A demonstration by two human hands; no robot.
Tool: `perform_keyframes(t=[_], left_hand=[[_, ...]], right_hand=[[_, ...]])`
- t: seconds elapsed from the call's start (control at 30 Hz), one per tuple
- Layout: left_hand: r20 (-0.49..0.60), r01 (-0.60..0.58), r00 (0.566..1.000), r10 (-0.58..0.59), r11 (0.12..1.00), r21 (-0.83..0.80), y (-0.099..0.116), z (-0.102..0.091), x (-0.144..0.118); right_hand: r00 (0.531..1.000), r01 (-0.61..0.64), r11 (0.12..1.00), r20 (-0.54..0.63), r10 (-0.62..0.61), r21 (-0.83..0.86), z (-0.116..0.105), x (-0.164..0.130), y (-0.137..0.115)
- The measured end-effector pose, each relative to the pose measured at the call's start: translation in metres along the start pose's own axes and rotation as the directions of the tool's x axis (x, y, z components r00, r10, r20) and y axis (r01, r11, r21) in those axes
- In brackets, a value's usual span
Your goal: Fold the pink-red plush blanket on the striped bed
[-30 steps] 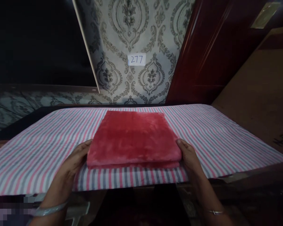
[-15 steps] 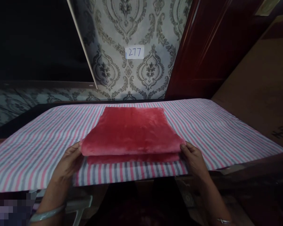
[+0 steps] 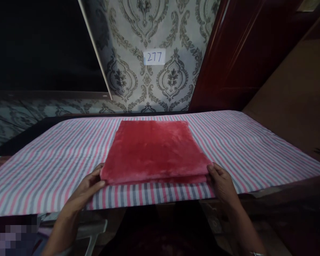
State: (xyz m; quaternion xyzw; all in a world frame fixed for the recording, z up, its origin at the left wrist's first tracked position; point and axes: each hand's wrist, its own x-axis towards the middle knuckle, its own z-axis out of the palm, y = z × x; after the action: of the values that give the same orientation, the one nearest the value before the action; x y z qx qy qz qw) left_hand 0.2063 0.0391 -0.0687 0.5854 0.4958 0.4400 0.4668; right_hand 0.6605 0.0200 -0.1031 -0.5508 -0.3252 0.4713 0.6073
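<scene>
A folded red plush cloth (image 3: 154, 149) lies flat in the middle of a table covered with a pink, grey and white striped sheet (image 3: 42, 167). My left hand (image 3: 89, 185) touches the cloth's near left corner, fingertips at its edge. My right hand (image 3: 222, 181) rests against the near right corner, fingers bent along the cloth's edge. Both hands lie on the striped sheet close to the table's front edge. Two layers of the cloth show along its near side.
Patterned wallpaper carrying a white label reading 277 (image 3: 154, 57) rises behind the table. A dark red wooden door (image 3: 242, 53) stands at the back right, a brown surface (image 3: 301, 92) to the right. A dark panel (image 3: 37, 46) fills the upper left.
The cloth's near top layer, lifted slightly half a second ago, now lies flat on the lower layer. Both hands stay at the near corners; the left one has shifted right a little.
</scene>
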Motion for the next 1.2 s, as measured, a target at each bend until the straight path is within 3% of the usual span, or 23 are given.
perform_keyframes(t=[0.1,0.23,0.37,0.5,0.6,0.7,0.8,0.87,0.93,1.0,1.07,1.13,1.2], left_hand=[[-0.028,-0.013,0.999,0.017,0.991,0.13,0.0,0.002,-0.002],[-0.192,-0.033,0.981,0.042,0.998,0.048,-0.011,0.006,-0.004],[-0.364,-0.071,0.93,0.047,0.996,-0.053,-0.012,0.013,-0.004],[-0.392,-0.05,0.919,0.032,0.998,-0.036,0.008,0.019,-0.007],[-0.367,-0.07,0.93,0.02,0.99,-0.124,0.028,0.021,-0.002],[-0.35,-0.143,0.936,0.045,0.955,-0.26,0.051,0.022,0.025],[-0.381,-0.242,0.92,0.094,0.901,-0.361,0.079,0.025,0.074],[-0.382,-0.302,0.911,0.154,0.879,-0.368,0.096,0.031,0.106],[-0.374,-0.351,0.893,0.251,0.908,-0.227,0.102,0.04,0.13],[-0.278,-0.394,0.871,0.405,0.914,0.094,0.095,0.05,0.142],[-0.038,-0.409,0.877,0.479,0.785,0.465,0.075,0.057,0.145],[0.164,-0.381,0.91,0.38,0.613,0.692,0.051,0.062,0.144],[0.223,-0.341,0.936,0.272,0.547,0.765,0.031,0.063,0.141]], right_hand=[[0.996,0.079,0.99,0.054,-0.073,-0.121,-0.005,-0.001,-0.002],[0.956,0.261,0.936,0.202,-0.215,-0.238,-0.008,-0.003,-0.006],[0.958,0.279,0.933,0.136,-0.253,-0.229,-0.006,-0.007,-0.008],[0.971,0.238,0.957,0.026,-0.237,-0.166,-0.005,-0.01,-0.01],[0.976,0.219,0.974,0.015,-0.218,-0.061,0.0,-0.005,-0.021],[0.975,0.217,0.97,0.024,-0.22,0.108,0.016,0.019,-0.045],[0.947,0.31,0.922,0.016,-0.322,0.232,0.043,0.059,-0.075],[0.91,0.392,0.891,0.046,-0.412,0.229,0.064,0.084,-0.091],[0.852,0.507,0.857,0.099,-0.515,0.097,0.08,0.099,-0.096],[0.763,0.642,0.75,0.225,-0.605,-0.158,0.091,0.104,-0.086],[0.693,0.72,0.531,0.43,-0.579,-0.446,0.096,0.102,-0.065],[0.694,0.711,0.281,0.578,-0.43,-0.645,0.096,0.098,-0.04],[0.725,0.671,0.122,0.614,-0.312,-0.731,0.093,0.097,-0.021]])
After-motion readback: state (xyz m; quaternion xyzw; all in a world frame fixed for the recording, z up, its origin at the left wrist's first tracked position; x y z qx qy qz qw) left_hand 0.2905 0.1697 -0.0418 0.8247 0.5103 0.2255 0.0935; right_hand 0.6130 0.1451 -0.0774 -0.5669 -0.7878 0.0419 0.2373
